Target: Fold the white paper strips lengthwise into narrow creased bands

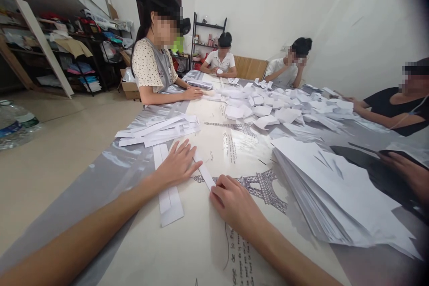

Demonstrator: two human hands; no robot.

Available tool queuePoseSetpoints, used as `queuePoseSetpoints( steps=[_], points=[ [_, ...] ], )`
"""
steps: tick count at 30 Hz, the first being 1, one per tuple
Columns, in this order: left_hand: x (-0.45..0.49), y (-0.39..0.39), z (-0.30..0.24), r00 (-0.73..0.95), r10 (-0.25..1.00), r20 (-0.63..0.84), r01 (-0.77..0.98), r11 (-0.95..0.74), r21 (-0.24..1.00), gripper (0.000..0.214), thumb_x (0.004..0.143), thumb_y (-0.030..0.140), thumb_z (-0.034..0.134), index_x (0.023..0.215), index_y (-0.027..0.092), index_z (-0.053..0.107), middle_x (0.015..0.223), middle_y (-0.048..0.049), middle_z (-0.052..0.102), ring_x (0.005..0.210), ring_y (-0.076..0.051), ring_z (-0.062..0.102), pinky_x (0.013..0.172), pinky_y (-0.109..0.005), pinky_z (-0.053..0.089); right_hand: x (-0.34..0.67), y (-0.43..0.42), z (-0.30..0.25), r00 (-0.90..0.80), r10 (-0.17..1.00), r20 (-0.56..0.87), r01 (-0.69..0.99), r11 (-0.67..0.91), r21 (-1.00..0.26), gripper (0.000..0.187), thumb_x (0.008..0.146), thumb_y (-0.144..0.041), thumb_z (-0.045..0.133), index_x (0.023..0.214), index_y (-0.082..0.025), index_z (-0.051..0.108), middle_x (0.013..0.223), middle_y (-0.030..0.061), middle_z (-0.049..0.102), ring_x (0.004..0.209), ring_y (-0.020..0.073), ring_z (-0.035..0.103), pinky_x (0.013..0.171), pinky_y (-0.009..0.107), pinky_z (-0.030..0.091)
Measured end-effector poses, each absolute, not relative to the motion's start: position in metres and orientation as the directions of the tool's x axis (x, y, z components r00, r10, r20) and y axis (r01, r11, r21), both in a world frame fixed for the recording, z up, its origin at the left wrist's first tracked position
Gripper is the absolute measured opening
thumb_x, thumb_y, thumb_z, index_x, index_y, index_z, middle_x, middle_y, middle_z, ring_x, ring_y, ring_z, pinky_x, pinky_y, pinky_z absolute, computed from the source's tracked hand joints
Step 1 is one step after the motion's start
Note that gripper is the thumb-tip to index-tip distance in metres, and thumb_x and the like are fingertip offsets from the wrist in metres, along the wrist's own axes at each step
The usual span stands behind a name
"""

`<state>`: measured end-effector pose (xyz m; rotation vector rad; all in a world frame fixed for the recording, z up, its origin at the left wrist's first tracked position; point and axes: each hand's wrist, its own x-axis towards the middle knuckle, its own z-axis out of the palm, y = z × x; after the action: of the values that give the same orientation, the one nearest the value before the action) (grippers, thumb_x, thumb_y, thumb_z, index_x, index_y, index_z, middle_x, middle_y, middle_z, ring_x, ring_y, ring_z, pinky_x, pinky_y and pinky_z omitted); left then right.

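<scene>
My left hand (177, 163) lies flat with its fingers spread, palm down on a wide folded white paper strip (171, 208). My right hand (233, 196) pinches the near end of a narrow folded paper strip (205, 176) between thumb and fingers. That narrow strip slants away toward my left hand, its far end close to the left fingertips. Just beyond my left hand lies a loose pile of long paper strips (161, 130). To the right of my right hand rests a thick stack of white paper sheets (321, 183).
A printed tablecloth (174, 254) covers the long table. Many folded paper pieces (284, 114) are heaped farther along it. A person (152, 67) sits at the left side; others sit at the far end and right. Plastic bottles (16, 120) stand on the floor at left.
</scene>
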<state>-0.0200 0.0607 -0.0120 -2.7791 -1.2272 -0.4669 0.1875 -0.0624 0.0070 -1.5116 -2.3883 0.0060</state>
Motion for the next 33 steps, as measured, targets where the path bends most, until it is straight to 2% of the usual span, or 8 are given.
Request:
queuePoseSetpoints(
  steps=[7,14,17,20,24,28,30,33],
  points=[
    [-0.018,0.052,-0.013,0.668,0.669,0.326,0.725,-0.684,-0.082,0.059,0.109,0.046,0.027,0.135,0.003,0.059,0.131,-0.0242,0.065,0.147,-0.037,0.039,0.123,-0.052,0.027,0.213,-0.055,0.016,-0.337,0.927,0.161,0.888,0.370,-0.272,0.022,0.099,-0.016,0.055,0.080,-0.019,0.067,0.092,0.0031,0.061,0.075,0.0158,0.062,0.058,0.028,0.046],
    [-0.013,0.047,-0.017,0.611,0.730,0.307,0.760,-0.649,0.033,0.057,0.108,0.045,0.028,0.140,0.005,0.053,0.138,-0.0231,0.061,0.146,-0.038,0.041,0.118,-0.052,0.036,0.207,-0.058,0.016,-0.328,0.933,0.147,0.881,0.358,-0.311,0.022,0.096,-0.030,0.065,0.077,-0.020,0.064,0.095,0.0025,0.060,0.064,0.0133,0.058,0.054,0.029,0.048],
    [-0.016,0.051,-0.020,0.593,0.745,0.305,0.755,-0.646,0.110,0.052,0.107,0.043,0.029,0.141,0.010,0.052,0.140,-0.0213,0.061,0.146,-0.035,0.042,0.117,-0.054,0.037,0.203,-0.059,0.013,-0.328,0.929,0.173,0.891,0.365,-0.270,0.007,0.096,-0.020,0.060,0.098,-0.020,0.067,0.099,0.0036,0.061,0.064,0.0141,0.059,0.056,0.030,0.050],
    [-0.022,0.055,-0.017,0.602,0.734,0.314,0.740,-0.661,0.126,0.049,0.108,0.040,0.025,0.139,0.015,0.054,0.139,-0.0183,0.063,0.144,-0.033,0.045,0.115,-0.054,0.038,0.204,-0.059,0.015,-0.374,0.909,0.182,0.877,0.411,-0.251,0.028,0.096,-0.016,0.057,0.123,-0.022,0.061,0.100,0.0040,0.062,0.069,0.0164,0.062,0.058,0.030,0.051],
    [-0.030,0.049,0.008,0.596,0.714,0.369,0.770,-0.638,-0.010,0.052,0.108,0.039,0.020,0.131,0.014,0.059,0.127,-0.0173,0.070,0.123,-0.033,0.063,0.103,-0.049,0.048,0.209,-0.057,0.022,-0.402,0.905,0.139,0.883,0.423,-0.201,0.019,0.098,-0.013,0.052,0.089,-0.021,0.067,0.096,0.0027,0.061,0.062,0.0124,0.057,0.054,0.027,0.043],
    [-0.034,0.031,0.030,0.405,0.863,0.302,0.914,-0.386,-0.125,0.055,0.107,0.034,0.020,0.096,0.013,0.069,0.074,-0.0151,0.068,0.067,-0.031,0.069,0.061,-0.041,0.050,0.215,-0.055,0.025,-0.337,0.934,0.121,0.908,0.357,-0.219,0.025,0.098,-0.015,0.051,0.077,-0.020,0.064,0.088,0.0024,0.060,0.060,0.0121,0.056,0.053,0.026,0.039],
    [-0.033,0.026,0.029,0.418,0.892,0.174,0.905,-0.393,-0.162,0.048,0.104,0.020,0.027,0.082,0.013,0.068,0.070,-0.0155,0.066,0.065,-0.031,0.067,0.057,-0.040,0.047,0.219,-0.054,0.026,-0.303,0.944,0.131,0.909,0.327,-0.258,0.029,0.099,-0.016,0.048,0.076,-0.020,0.065,0.082,0.0024,0.060,0.057,0.0128,0.054,0.052,0.027,0.039],
    [-0.025,0.025,0.019,0.496,0.864,0.082,0.861,-0.478,-0.173,0.037,0.096,0.007,0.035,0.083,0.011,0.069,0.086,-0.0200,0.069,0.081,-0.033,0.068,0.066,-0.042,0.049,0.224,-0.051,0.026,-0.260,0.955,0.142,0.892,0.294,-0.344,0.030,0.097,-0.016,0.046,0.078,-0.021,0.069,0.078,0.0030,0.063,0.057,0.0145,0.056,0.052,0.028,0.040]
  ],
)
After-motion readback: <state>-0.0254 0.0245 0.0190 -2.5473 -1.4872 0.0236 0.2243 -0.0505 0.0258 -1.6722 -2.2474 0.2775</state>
